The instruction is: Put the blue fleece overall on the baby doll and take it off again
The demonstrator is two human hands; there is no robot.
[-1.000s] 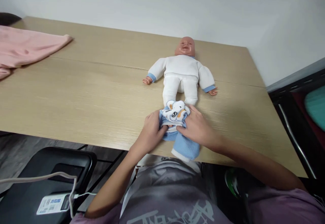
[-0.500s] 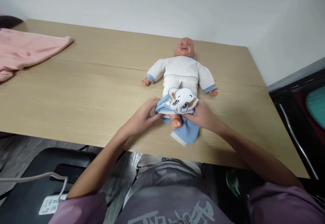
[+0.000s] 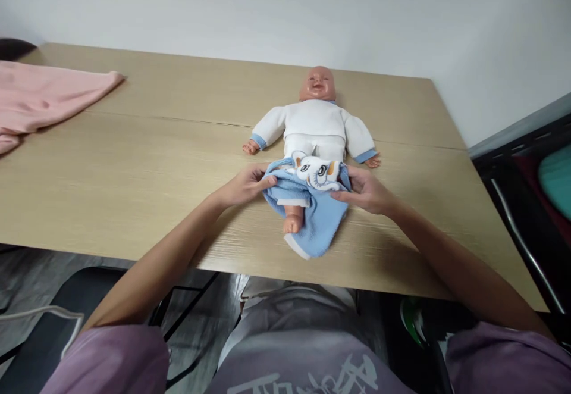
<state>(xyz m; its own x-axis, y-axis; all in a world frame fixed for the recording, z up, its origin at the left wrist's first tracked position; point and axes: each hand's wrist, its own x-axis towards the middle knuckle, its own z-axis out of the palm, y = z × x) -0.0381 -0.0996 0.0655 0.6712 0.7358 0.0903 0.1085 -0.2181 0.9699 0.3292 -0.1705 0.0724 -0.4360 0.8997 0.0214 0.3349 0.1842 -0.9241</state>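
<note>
A baby doll (image 3: pixel 314 117) lies on its back on the table, head toward the wall, in a white top with blue cuffs. Around its lower legs are blue baby pants (image 3: pixel 323 215) with a white cartoon animal face on them. My left hand (image 3: pixel 247 185) pinches the pants' edge on the left side, thumb on top. On the right side, my right hand (image 3: pixel 366 190) grips the other edge between thumb and fingers. One bare doll foot (image 3: pixel 293 220) sticks out of a white-trimmed leg opening. The other foot is hidden, and that pant leg lies flat toward me.
A pink cloth (image 3: pixel 49 96) lies at the left end of the wooden table (image 3: pixel 156 185). Behind the table is a pale wall. A black chair (image 3: pixel 49 328) stands below at the left, with a white cable (image 3: pixel 44 310) before it. A dark rack (image 3: pixel 526 203) is on the right.
The pants' waist has spread wider between my hands and sits slightly lower in view. More of the blue cloth shows, and the bare foot has shifted left. The view has moved a little.
</note>
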